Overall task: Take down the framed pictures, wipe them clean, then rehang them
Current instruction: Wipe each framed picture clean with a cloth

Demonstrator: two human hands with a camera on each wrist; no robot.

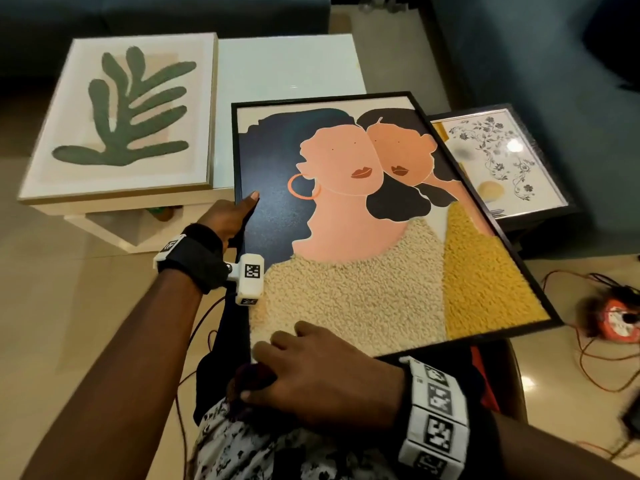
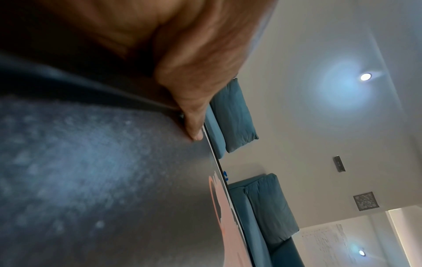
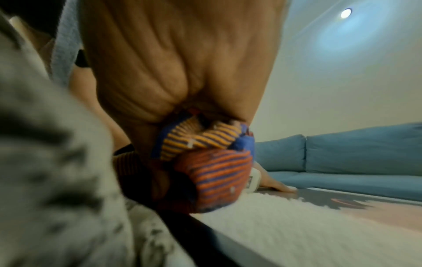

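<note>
The portrait picture (image 1: pixel 374 216) is lying across the person's lap, glass up. The left hand (image 1: pixel 230 216) is gripping its left edge (thumb pressing on the glass), probably steadying it, while the right hand (image 1: pixel 322 372) is clutching a bunched striped cloth (image 3: pixel 205 169) at the near edge for wiping.

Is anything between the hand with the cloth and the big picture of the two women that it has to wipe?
Nothing visible. The right hand holds the striped cloth at the near edge of the two-women picture, already against its surface. The left hand only steadies the left frame edge, clear of the area ahead.
</note>
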